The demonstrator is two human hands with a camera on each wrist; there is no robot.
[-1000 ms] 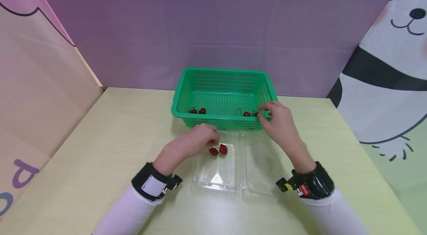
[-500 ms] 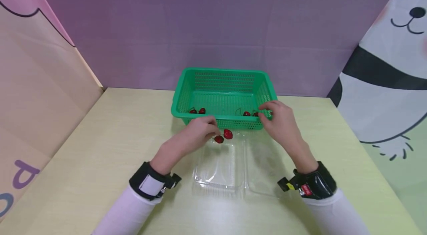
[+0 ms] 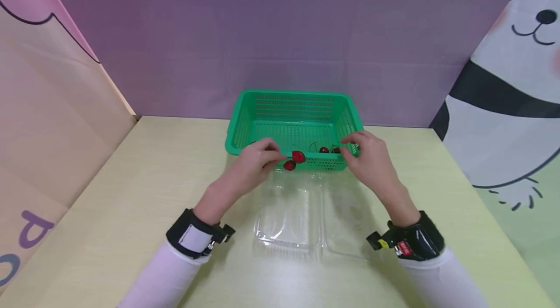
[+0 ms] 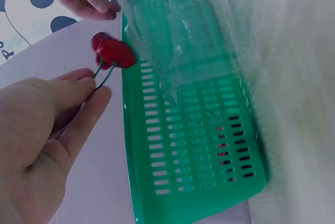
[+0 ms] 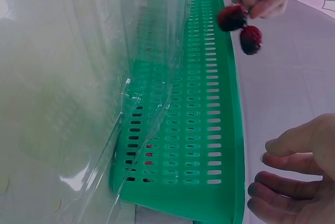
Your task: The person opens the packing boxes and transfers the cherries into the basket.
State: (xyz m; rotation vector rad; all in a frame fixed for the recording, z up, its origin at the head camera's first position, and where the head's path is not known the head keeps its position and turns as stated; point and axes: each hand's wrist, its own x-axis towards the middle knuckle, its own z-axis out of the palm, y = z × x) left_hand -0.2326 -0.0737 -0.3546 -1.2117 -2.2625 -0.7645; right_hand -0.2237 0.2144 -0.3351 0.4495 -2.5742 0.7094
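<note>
My left hand point(image 3: 251, 164) pinches the green stems of a pair of red cherries point(image 3: 298, 157) between thumb and fingers. In the head view the pair hangs before the front rim of the green basket point(image 3: 302, 93); the left wrist view shows the cherries point(image 4: 112, 51) beyond the fingertips. Over the basket's front right corner is my right hand point(image 3: 369, 157), with thumb and fingers loosely bent. Nothing shows between those fingers point(image 5: 293, 161) in the right wrist view. Two dark cherries point(image 3: 324, 149) with stems lie in the basket close to them.
A clear plastic clamshell box point(image 3: 288, 220) lies opened on the pale wooden table point(image 3: 153, 191), in front of the basket. Its lid point(image 3: 347, 220) spreads to the right. Behind the basket rises a purple backdrop point(image 3: 288, 31).
My left hand has lifted the cherry pair from over the clear box up and forward to the basket's front rim. It now covers the basket's left cherries. My right hand has barely moved.
</note>
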